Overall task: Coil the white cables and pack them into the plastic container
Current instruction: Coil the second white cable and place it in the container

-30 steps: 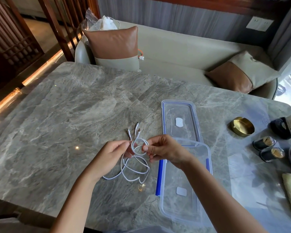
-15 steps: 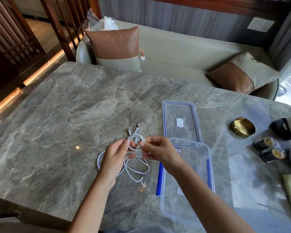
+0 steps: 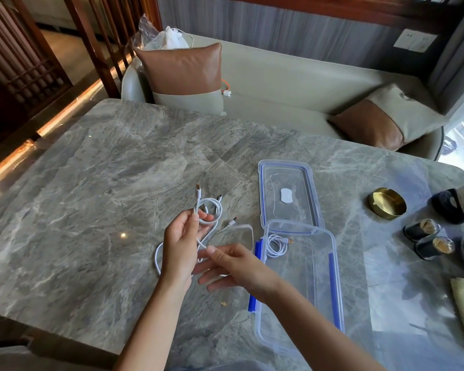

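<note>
- Head view, step in hand: coiling a second cable. One coiled cable [image 3: 276,245] already lies inside the plastic container [image 3: 300,290], in its far left corner, with its USB plug pointing along the far wall.
- The white multi-plug cable [image 3: 212,210] is held above the marble table [image 3: 91,183], just left of the container; a small coil of a few turns sits at its top, and three plug ends stick out of it, one upward and two toward the container.
- The left hand [image 3: 181,245], left of the container, grips that coil, its fingers curled round the turns.
- The right hand [image 3: 233,266], between the left hand and the container's left wall, has its fingers loosely spread; its thumb tip is at the strand dropping from the coil; the hand is blurred, so I cannot tell whether it pinches the strand.
- The uncoiled tail hangs below the coil and loops out on the side of the left hand away from the container.
- The lid [image 3: 292,210] lies flat just beyond the container's far end, so the opening is free.
- Judgement: the next move calls for the right hand to take the slack strand and lead it round the coil in even turns while the left hand keeps them pinned; the bundle then goes into the container beside the first one; springy turns may open on release.
</note>
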`<state>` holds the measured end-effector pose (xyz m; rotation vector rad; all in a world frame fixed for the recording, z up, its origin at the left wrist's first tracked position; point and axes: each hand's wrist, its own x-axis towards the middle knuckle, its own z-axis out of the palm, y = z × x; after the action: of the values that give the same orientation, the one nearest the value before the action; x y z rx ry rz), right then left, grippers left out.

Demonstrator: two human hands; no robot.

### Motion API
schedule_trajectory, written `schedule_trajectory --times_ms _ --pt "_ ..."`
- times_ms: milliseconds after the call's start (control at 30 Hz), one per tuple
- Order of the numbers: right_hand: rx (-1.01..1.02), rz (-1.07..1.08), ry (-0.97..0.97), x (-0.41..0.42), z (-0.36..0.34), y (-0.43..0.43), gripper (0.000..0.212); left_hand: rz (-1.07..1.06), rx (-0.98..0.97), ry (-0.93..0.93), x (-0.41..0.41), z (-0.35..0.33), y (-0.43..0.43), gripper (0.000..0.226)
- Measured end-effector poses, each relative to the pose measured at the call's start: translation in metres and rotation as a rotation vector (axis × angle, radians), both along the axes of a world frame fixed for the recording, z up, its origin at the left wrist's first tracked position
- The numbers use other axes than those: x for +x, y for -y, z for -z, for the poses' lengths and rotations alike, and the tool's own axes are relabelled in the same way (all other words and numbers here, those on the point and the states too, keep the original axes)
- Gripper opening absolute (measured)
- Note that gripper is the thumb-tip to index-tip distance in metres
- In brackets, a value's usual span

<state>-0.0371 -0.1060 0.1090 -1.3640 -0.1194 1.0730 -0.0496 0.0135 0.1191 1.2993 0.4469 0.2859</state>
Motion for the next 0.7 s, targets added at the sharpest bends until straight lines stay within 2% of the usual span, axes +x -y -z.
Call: schedule_trajectory --times_ms 200,267,533,700 --pt "0.107 0.487 -0.039 0.003 0.003 -0.006 0.033 0.034 -0.022 0.016 -0.002 0.003 -0.001 0.025" --pt "0.104 0.559 0.011 0.008 0.001 -0.005 0.032 0.081 -0.009 0.009 -0.004 0.005 0.000 0.027" --pt "-0.078 0.443 0.383 0.024 -0.003 0.005 0.019 0.232 0.159 -0.114 -0.006 0.007 -0.006 0.026" --pt "0.028 0.298 0.426 0.030 -0.005 0.012 0.019 0.221 0.169 -0.151 -0.008 0.003 -0.012 0.024"
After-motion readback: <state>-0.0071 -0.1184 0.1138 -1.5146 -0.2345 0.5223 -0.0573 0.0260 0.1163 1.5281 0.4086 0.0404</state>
